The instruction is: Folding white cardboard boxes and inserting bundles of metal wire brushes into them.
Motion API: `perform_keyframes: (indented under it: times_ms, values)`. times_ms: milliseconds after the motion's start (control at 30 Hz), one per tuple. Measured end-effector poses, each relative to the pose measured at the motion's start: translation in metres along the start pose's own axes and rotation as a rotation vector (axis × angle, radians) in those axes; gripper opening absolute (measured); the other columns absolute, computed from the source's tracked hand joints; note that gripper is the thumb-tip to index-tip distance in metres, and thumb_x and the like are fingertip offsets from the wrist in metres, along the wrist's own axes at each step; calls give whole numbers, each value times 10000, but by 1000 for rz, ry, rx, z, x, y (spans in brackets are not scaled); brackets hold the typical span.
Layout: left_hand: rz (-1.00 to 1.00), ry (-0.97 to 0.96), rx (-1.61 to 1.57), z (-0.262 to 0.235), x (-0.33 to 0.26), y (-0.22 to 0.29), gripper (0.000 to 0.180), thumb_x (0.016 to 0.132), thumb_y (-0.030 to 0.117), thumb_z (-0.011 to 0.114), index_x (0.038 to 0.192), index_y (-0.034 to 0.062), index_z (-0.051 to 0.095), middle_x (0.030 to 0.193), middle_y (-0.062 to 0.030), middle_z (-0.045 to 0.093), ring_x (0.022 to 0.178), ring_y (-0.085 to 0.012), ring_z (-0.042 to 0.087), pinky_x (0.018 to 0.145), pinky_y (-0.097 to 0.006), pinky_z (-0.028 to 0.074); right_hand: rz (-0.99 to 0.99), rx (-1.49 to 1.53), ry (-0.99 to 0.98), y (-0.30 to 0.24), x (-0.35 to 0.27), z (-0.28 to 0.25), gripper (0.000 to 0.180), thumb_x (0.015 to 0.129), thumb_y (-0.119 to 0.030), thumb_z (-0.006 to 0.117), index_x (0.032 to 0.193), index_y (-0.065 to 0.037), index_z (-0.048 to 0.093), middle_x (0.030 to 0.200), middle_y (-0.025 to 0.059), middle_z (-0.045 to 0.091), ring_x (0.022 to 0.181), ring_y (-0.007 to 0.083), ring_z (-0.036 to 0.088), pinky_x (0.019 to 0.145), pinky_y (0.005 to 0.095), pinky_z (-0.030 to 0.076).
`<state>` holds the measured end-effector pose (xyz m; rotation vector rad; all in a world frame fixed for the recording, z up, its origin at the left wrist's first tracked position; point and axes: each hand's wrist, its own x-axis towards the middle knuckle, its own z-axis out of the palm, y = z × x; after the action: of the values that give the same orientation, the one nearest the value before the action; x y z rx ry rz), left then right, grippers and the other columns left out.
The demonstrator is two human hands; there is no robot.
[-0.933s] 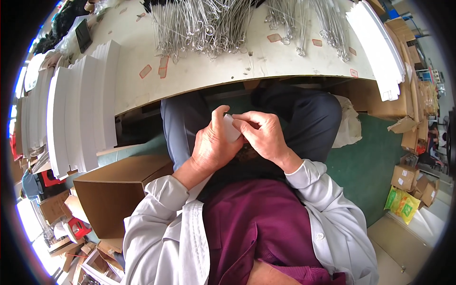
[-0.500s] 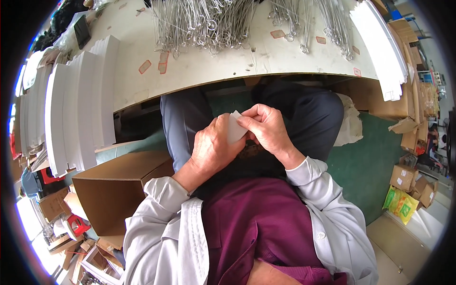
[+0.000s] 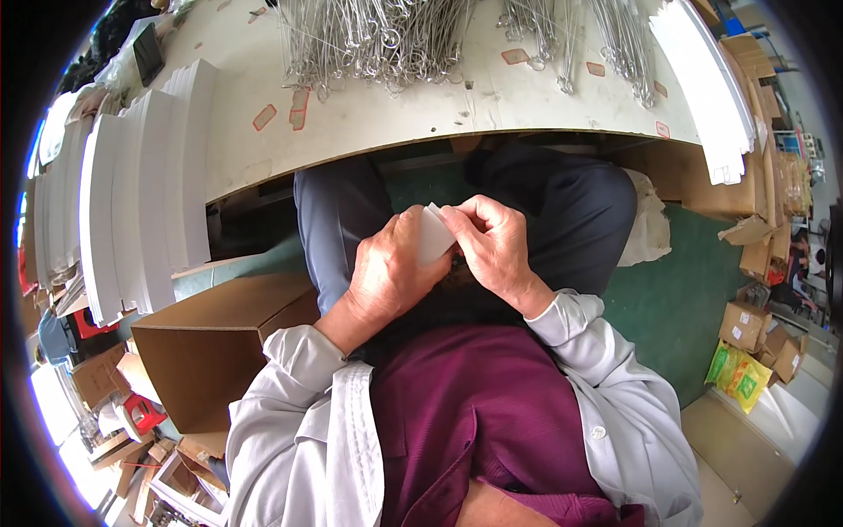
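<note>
Both my hands are together over my lap, below the table edge. My left hand [image 3: 386, 272] and my right hand [image 3: 496, 241] pinch a small white card [image 3: 434, 235] between their fingers. The card's lower part is hidden behind my left thumb. On the white table [image 3: 386, 114] above lie heaps of thin metal wire hooks [image 3: 378, 39], and stacks of white card strips [image 3: 145, 184] stand at its left side.
An open brown cardboard box [image 3: 211, 342] sits on the green floor to my left. A long stack of white strips [image 3: 702, 83] lies at the table's right end. Cartons and yellow-green packets [image 3: 738, 373] crowd the floor at the right.
The hands have stayed together on the white card, shifting slightly; the fingers have turned and worked the card between them.
</note>
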<state>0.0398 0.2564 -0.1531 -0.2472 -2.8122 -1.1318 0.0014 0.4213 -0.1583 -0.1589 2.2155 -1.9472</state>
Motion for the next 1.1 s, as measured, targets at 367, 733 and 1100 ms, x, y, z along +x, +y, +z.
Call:
perform_keyframes:
  times_ms: [367,733,1100]
  values:
    - [-51,-3,-59,-2,2,-7,557,753,206,799,1201,-47,586,978,-229,699,866,-404,715,742,-468,605,-295,-165,-57,6,-8,5,374,957,-185,741,1243,49,681,866,175,738,706,206,713,637,311,549]
    - [-8,21,-37,4,-2,-19,397,750,172,793,1051,-1,599,889,-224,686,800,-424,700,667,-473,594,-284,-192,-123,9,-10,8,361,939,-98,723,1263,51,670,866,192,737,731,199,724,668,324,555]
    - [-170,-108,105,-65,-18,-11,648,772,234,836,1295,8,528,1089,-232,681,976,-411,711,771,-464,599,-156,-72,-120,-15,35,-10,278,991,-118,692,1219,41,673,853,56,733,702,31,618,611,234,504]
